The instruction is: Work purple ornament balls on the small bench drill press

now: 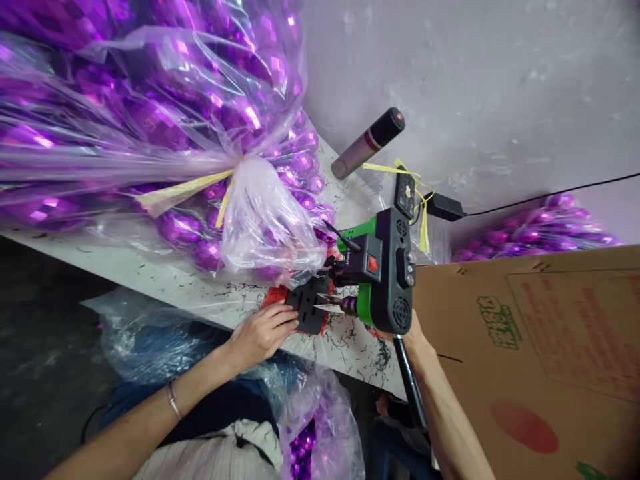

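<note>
A small black-and-green bench machine, resembling a mini drill press (400,267), stands on the table with a red rocker switch facing up. A slotted black base plate (310,308) extends from it over something red. A pointed metal piece (345,305) juts from its purple-brown holder above the plate. My left hand (265,332) lies on the plate's left edge with fingers stretched out, holding nothing visible. My right hand (407,337) is at the machine's near side beside a black lever (411,383); its fingers are hidden behind the housing.
Large clear bags of shiny purple baubles (190,120) cover the table's left. A dark cylindrical bottle (367,143) and a power adapter (445,207) sit near the wall. A cardboard box (480,360) stands at right. Black shavings litter the white table (210,283). Another bag (325,433) lies below.
</note>
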`<state>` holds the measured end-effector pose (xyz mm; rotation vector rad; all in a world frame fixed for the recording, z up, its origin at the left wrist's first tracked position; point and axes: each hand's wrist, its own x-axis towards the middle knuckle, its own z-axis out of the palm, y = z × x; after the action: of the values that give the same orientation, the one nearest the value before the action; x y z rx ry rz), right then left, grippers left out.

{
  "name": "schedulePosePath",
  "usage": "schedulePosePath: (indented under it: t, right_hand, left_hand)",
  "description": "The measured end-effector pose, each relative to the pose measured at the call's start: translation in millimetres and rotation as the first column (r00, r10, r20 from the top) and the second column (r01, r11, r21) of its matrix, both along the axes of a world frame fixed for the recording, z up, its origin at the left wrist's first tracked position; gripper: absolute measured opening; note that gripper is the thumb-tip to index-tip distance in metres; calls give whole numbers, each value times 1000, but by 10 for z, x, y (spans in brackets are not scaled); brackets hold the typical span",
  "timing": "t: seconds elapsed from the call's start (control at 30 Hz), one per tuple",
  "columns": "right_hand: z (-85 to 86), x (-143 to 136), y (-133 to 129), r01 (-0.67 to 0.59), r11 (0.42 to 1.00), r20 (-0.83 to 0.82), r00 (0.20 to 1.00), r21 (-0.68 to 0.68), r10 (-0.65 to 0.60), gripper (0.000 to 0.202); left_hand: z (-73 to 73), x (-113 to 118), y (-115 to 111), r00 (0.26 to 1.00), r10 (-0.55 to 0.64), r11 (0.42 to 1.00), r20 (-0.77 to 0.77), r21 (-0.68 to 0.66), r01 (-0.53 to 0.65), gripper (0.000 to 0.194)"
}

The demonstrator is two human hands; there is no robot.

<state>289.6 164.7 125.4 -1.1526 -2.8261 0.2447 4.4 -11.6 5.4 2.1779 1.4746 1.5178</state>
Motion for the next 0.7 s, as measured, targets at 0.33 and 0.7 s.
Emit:
schedulePosePath:
  t: [0.33, 0.7]
  right_hand:
    - [-214, -677, -1671, 417, 907, -123, 899, -55, -420, 42]
    - [74, -144, -522, 121, 992, -27, 992, -29, -121, 12]
  left_hand:
    - [-22, -3, -14, 1000, -8, 1000, -13, -30, 8, 18]
    - [12, -18, -4, 1000, -19, 1000, -2, -17, 19, 17]
